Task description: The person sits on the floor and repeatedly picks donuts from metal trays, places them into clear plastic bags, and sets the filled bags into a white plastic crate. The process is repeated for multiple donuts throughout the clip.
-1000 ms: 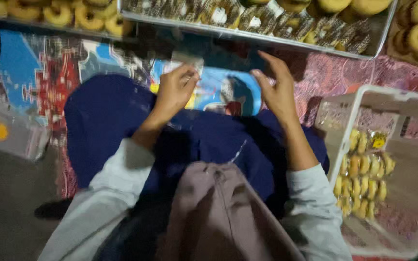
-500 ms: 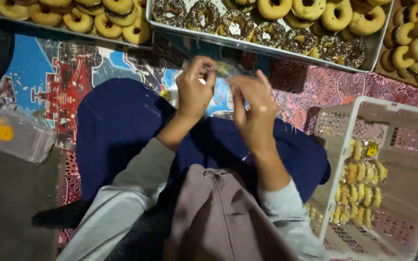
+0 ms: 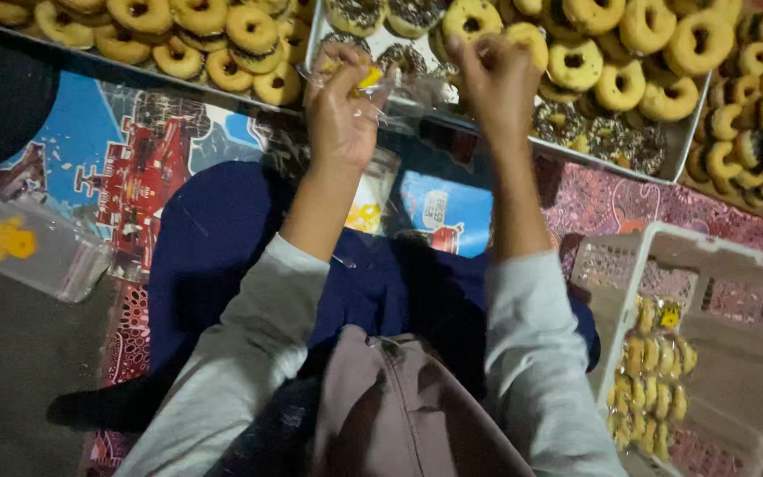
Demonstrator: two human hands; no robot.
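Overhead, crinkled clear plastic bag (image 3: 390, 88).

— What covers the floor here?

— A printed mat (image 3: 108, 168) in blue and red at ten o'clock, and a maroon patterned cloth (image 3: 607, 208) toward three o'clock. Dark bare floor (image 3: 11, 371) lies at eight o'clock.

— And the light?

— Dim and warm, brightest along the top at twelve o'clock, with deep shadow in the lower left corner.

— Any walls or windows?

— None in view.

Patterned floor mat (image 3: 117, 177), doughnut trays (image 3: 664, 155), white basket (image 3: 735, 265), clear packet (image 3: 33, 252)
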